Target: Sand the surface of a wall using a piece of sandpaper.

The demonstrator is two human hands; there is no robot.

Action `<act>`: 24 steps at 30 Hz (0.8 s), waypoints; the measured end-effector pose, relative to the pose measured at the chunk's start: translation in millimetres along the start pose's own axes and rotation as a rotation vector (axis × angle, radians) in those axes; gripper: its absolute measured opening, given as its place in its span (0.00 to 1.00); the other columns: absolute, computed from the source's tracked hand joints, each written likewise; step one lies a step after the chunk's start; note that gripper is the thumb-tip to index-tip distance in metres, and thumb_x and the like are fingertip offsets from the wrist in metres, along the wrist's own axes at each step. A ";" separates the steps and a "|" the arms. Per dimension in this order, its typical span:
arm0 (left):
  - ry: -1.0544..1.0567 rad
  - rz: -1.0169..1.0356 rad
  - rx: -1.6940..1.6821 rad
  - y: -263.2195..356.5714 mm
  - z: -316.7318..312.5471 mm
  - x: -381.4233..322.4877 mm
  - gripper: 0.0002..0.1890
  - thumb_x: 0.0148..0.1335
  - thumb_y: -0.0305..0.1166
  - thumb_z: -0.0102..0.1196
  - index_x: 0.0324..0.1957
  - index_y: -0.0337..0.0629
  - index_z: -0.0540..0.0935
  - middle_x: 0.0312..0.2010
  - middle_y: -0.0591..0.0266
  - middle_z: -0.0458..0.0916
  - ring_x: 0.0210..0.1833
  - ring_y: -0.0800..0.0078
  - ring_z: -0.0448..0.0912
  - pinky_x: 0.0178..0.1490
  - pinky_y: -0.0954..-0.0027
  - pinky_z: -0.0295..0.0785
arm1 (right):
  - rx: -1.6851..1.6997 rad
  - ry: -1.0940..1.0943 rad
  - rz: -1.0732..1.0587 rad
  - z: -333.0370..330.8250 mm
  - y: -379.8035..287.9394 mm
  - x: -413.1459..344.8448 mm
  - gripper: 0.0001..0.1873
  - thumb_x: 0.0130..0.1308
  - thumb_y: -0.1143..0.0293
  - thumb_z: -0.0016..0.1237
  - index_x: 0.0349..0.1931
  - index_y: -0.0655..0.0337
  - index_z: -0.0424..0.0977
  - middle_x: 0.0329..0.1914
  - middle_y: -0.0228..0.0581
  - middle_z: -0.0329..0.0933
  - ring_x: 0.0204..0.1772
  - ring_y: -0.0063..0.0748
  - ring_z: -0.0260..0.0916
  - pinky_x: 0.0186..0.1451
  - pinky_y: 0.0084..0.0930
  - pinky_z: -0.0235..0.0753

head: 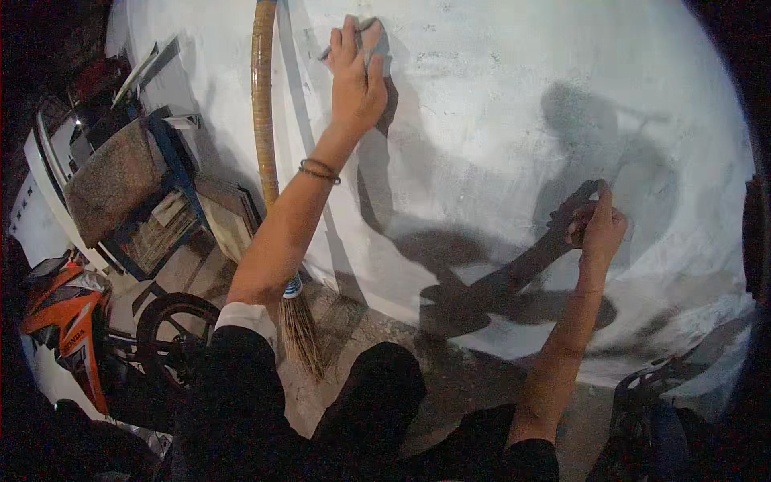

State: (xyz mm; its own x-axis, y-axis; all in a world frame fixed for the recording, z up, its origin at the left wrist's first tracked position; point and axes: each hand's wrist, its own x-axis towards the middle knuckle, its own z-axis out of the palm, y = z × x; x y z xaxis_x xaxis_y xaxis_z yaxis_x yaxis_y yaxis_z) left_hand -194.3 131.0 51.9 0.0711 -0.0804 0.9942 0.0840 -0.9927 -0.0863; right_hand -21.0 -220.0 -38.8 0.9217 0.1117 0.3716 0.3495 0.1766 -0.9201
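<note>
A white painted wall (pixel 482 138) with scuffs and grey smudges fills the middle of the head view. High on it, my left hand (pixel 356 75) presses a grey cloth (pixel 385 39) flat to the surface with spread fingers; part of the cloth is hidden behind the hand. My right hand (pixel 600 223) is at the wall further right, index finger extended upward and the other fingers curled; no object shows in it. Dark shadows of both arms fall across the wall. Left of my left hand, a stick broom (pixel 263 96) with a long handle leans upright, its bristles down at the floor.
An orange and black Honda motorcycle (pixel 75 325) stands at the lower left. Behind it are a blue-framed shelf (pixel 174 150) with stacked flat material and boards (pixel 226 211) against the wall. A dark curved object (pixel 638 385) stands at the lower right. My knees are below.
</note>
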 end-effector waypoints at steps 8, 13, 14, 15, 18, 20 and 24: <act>-0.040 0.012 0.022 4.4 -3.5 -19.3 0.23 0.72 0.34 0.44 0.68 0.55 0.73 0.76 0.44 0.49 0.76 0.32 0.45 0.74 0.36 0.41 | -0.067 0.014 0.008 -1.8 5.1 6.7 0.30 0.70 0.48 0.48 0.19 0.68 0.78 0.13 0.41 0.75 0.13 0.31 0.70 0.19 0.28 0.70; -0.072 0.037 0.015 14.7 -4.0 -22.6 0.23 0.71 0.33 0.46 0.67 0.56 0.73 0.76 0.44 0.48 0.76 0.31 0.45 0.75 0.37 0.42 | -0.084 0.014 -0.044 -0.3 6.3 6.0 0.30 0.70 0.48 0.48 0.19 0.68 0.79 0.13 0.41 0.75 0.13 0.31 0.70 0.21 0.28 0.71; -0.066 0.024 0.039 15.3 -3.2 -20.3 0.23 0.71 0.33 0.45 0.68 0.56 0.72 0.76 0.43 0.48 0.76 0.31 0.44 0.75 0.37 0.42 | -0.052 0.029 -0.051 0.3 5.8 5.0 0.31 0.69 0.47 0.48 0.17 0.67 0.76 0.11 0.39 0.71 0.12 0.29 0.68 0.17 0.27 0.68; -0.053 0.015 0.054 15.9 -1.9 -18.1 0.23 0.72 0.34 0.44 0.68 0.55 0.72 0.76 0.42 0.47 0.76 0.30 0.44 0.75 0.36 0.42 | -0.021 0.042 -0.057 0.7 5.1 3.9 0.32 0.69 0.46 0.48 0.16 0.66 0.74 0.08 0.37 0.68 0.11 0.28 0.66 0.13 0.26 0.66; 0.002 -0.035 0.081 16.3 3.6 -10.2 0.23 0.73 0.34 0.40 0.69 0.51 0.70 0.76 0.38 0.45 0.77 0.33 0.43 0.77 0.42 0.39 | 0.008 0.013 -0.001 1.4 2.4 1.7 0.32 0.69 0.46 0.48 0.15 0.66 0.73 0.08 0.37 0.68 0.11 0.28 0.66 0.12 0.26 0.65; -0.008 -0.050 0.082 18.5 5.1 -10.5 0.23 0.73 0.35 0.40 0.69 0.51 0.70 0.76 0.39 0.45 0.76 0.30 0.44 0.75 0.39 0.41 | -0.004 0.012 0.000 1.0 0.4 1.0 0.32 0.69 0.46 0.48 0.15 0.66 0.73 0.09 0.37 0.68 0.11 0.28 0.66 0.12 0.26 0.64; -0.023 -0.061 0.049 23.4 0.9 -17.2 0.23 0.73 0.36 0.40 0.68 0.51 0.71 0.76 0.39 0.45 0.75 0.28 0.46 0.74 0.36 0.43 | 0.008 -0.018 0.034 1.2 -0.9 1.0 0.32 0.69 0.46 0.48 0.15 0.66 0.73 0.09 0.37 0.68 0.10 0.28 0.66 0.12 0.25 0.64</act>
State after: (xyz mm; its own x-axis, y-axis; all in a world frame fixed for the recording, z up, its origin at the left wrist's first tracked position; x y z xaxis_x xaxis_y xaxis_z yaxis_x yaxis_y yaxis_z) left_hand -192.7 109.2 32.7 0.0876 -0.0170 0.9960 0.1372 -0.9901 -0.0289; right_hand -20.5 -218.9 -37.4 0.9299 0.1354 0.3419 0.3161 0.1805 -0.9314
